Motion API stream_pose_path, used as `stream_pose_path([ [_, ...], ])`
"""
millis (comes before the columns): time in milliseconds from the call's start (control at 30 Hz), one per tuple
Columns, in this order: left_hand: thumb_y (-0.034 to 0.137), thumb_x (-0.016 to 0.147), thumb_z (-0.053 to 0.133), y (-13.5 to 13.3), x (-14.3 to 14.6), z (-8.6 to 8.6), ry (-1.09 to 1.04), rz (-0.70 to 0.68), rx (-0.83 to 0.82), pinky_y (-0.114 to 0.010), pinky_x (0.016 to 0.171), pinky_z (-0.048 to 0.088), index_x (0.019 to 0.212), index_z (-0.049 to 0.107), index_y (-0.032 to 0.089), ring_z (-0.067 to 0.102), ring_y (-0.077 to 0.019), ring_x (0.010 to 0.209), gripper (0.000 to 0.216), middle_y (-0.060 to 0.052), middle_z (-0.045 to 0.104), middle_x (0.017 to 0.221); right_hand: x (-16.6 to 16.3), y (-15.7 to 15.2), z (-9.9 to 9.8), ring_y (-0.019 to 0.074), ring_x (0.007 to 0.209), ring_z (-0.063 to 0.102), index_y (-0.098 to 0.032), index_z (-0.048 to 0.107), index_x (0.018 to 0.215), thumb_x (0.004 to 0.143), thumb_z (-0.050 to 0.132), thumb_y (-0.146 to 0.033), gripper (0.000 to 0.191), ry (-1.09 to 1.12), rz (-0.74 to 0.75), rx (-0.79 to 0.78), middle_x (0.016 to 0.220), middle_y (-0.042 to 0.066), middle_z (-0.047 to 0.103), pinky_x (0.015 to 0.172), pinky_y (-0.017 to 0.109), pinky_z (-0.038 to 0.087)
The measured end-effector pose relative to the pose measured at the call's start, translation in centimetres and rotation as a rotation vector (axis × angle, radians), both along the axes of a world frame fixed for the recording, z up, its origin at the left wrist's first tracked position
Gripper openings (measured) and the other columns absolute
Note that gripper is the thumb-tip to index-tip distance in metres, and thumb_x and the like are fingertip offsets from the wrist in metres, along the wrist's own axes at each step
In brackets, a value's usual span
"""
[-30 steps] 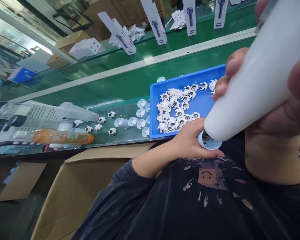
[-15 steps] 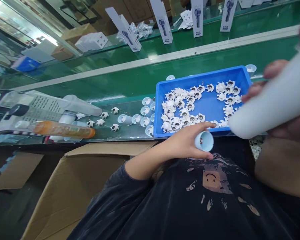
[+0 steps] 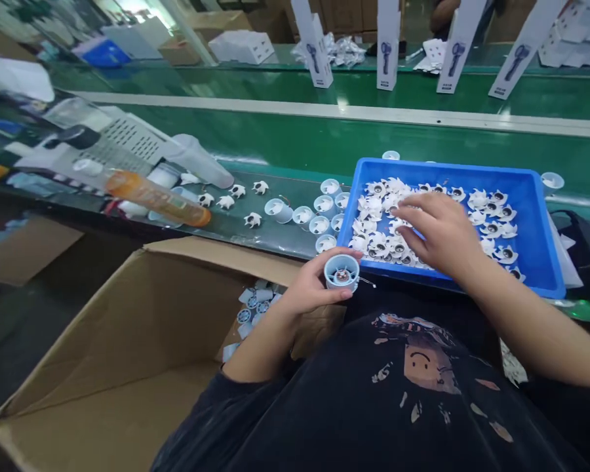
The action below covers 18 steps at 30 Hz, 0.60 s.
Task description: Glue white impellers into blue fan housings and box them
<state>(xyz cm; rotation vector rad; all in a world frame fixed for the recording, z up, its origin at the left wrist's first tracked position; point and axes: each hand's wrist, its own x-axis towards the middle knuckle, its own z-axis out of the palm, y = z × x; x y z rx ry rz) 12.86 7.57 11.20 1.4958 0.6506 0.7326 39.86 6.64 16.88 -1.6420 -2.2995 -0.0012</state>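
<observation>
My left hand is closed round a light blue fan housing, a short round tube whose open end faces up. Inside it a copper-coloured motor shows, and a thin wire sticks out at its side. Over the blue tray is my right hand, fingers apart and slightly bent, with nothing visible in them. White fan impellers lie in the tray just below its fingertips; whether they touch I cannot tell.
Left of the tray stand several housings with impellers in them, and loose impellers. An orange bottle lies farther left. A cardboard box holding more housings is below the bench edge. White printed boxes stand behind.
The large white rounded object has left my right hand, which is now over the tray. My left hand's housing appears farther left, its motor now visible. The view has shifted.
</observation>
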Motion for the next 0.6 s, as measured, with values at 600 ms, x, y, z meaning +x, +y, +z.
stream_pose_path([
  [600, 0.044, 0.067, 0.082, 0.2, 1.3, 0.9, 0.137, 0.045, 0.215, -0.042, 0.102, 0.044, 0.118, 0.058, 0.019, 0.058, -0.0308, 0.114, 0.061, -0.010, 0.061, 0.123, -3.3, 11.9, -3.5, 0.0223, 0.116, 0.053, -0.013, 0.059, 0.121, 0.098, 0.059, -0.028, 0.027, -0.217, -0.057, -0.565, 0.125, 0.011, 0.053, 0.103, 0.045, 0.048],
])
